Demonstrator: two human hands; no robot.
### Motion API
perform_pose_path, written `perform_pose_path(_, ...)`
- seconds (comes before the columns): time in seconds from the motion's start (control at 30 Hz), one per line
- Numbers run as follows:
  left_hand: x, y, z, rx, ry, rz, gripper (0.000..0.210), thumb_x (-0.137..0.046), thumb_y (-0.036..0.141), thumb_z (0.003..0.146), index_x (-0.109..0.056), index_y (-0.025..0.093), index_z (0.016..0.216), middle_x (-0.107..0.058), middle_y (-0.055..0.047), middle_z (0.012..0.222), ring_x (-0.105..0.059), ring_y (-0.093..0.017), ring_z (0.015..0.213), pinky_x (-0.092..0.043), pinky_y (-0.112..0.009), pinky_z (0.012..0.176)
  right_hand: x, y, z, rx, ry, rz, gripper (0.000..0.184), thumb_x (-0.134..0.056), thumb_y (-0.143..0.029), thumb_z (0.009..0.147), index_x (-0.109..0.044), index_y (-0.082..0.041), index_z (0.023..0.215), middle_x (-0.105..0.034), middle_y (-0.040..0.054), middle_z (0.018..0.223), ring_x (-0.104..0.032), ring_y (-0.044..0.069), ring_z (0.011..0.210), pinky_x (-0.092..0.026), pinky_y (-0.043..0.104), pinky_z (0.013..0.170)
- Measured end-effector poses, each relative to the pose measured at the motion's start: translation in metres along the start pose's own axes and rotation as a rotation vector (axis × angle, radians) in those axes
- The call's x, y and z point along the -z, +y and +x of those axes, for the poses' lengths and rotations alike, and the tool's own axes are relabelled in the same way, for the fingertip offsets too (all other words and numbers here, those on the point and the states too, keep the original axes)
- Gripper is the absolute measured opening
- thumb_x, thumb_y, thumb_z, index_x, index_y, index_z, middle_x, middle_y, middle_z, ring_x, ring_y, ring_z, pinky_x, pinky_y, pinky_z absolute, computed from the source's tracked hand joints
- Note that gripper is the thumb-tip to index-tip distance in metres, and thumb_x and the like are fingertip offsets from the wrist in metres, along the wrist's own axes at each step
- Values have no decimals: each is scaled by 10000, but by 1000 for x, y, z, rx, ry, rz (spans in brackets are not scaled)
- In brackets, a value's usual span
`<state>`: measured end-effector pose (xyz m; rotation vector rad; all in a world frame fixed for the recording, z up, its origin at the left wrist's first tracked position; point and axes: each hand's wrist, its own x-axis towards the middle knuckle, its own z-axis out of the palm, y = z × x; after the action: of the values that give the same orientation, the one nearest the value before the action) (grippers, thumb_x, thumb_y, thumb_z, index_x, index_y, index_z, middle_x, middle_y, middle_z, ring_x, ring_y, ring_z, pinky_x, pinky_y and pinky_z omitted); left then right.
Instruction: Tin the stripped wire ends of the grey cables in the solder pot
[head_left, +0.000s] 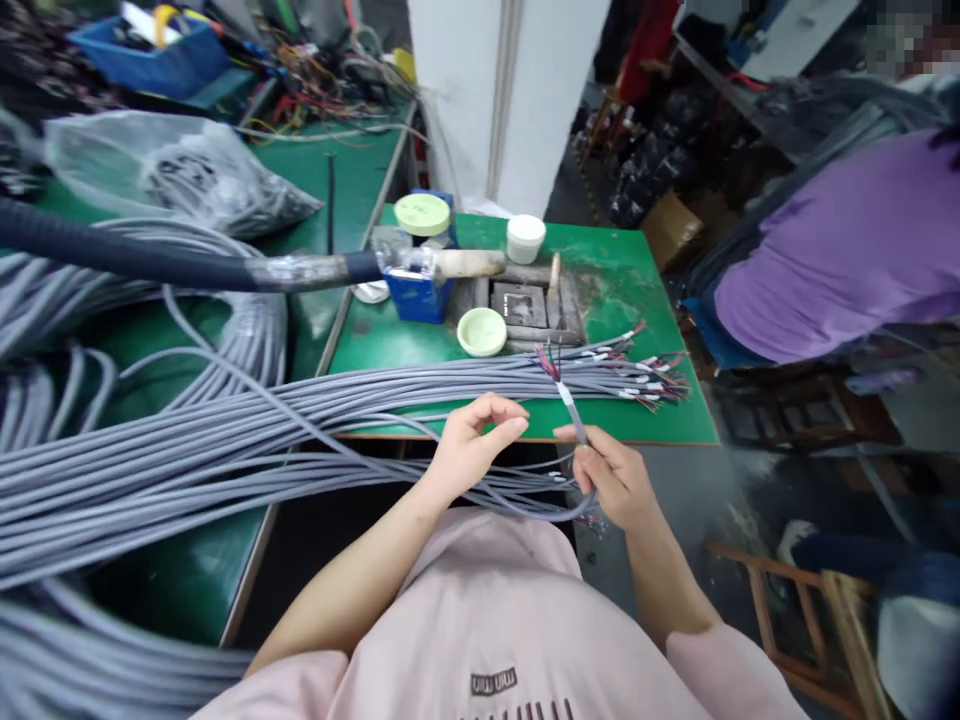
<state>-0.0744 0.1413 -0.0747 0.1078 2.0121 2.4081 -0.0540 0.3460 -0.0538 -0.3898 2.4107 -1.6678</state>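
Observation:
My right hand [611,475] is closed round a grey cable [576,415] just below its stripped end. That end points up, with a white wrap and several thin coloured wires [551,365] fanned out. To its left, my left hand [480,445] is loosely curled, thumb and forefinger slightly apart, with nothing visible between them. Behind both hands lies a thick bundle of grey cables [360,395] along the green table [622,270], its stripped ends [649,380] at the right. More loose cables [465,480] run low, beside and below my left hand.
A soldering pot [519,303] sits in a frame behind the bundle, near a pale green dish [481,332], a white jar [526,238] and a blue box [420,295]. A dark hose [187,265] reaches in from the left. A person in purple [847,250] is at right.

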Motion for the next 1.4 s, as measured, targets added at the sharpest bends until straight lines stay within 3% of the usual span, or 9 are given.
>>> perform_pose_path(0.2,-4,9,11,67,167,-243,270,-810,379,647,-699,158,756,-644,-12,710,-525,-85,623,-435,-205,607,-7,5,5,24,-99,-35,375,-401,-412,984,-595,-148,1168,-467,-58,502,-431,99,431,-329,225,448)
perform_pose_path(0.4,-14,19,11,-114,297,-227,257,-808,383,658,-700,164,739,-595,4,653,-467,-67,548,-408,-199,538,-13,1,5,24,-92,-50,348,-403,-384,989,-594,-160,1174,-460,-61,513,-426,93,441,-339,222,463)
perform_pose_path(0.67,-10,22,22,-73,352,-165,264,-787,369,680,-697,155,806,-400,74,473,-323,-39,441,-274,-182,441,-20,5,8,26,-116,-107,371,-381,-386,991,-584,-157,1201,-473,-55,524,-444,100,444,-361,225,473)
perform_pose_path(1.0,-7,20,26,-48,359,-139,257,-784,364,663,-646,153,707,-438,69,449,-357,-45,431,-303,-180,442,-24,3,12,40,-84,-191,357,-389,-366,983,-598,-174,1198,-490,-43,533,-473,116,467,-387,239,504)
perform_pose_path(1.27,-4,19,31,-18,316,-131,257,-799,336,650,-647,152,748,-429,79,435,-354,-41,418,-310,-173,453,-27,0,15,72,-68,-315,359,-379,-370,988,-589,-207,1230,-522,-15,550,-535,163,505,-419,266,531)
perform_pose_path(1.4,-2,17,34,5,298,-126,257,-796,319,648,-644,147,764,-428,85,427,-350,-36,409,-312,-166,451,-28,-5,17,118,-48,-400,349,-380,-349,985,-601,-196,1208,-603,17,643,-568,170,557,-454,286,607)
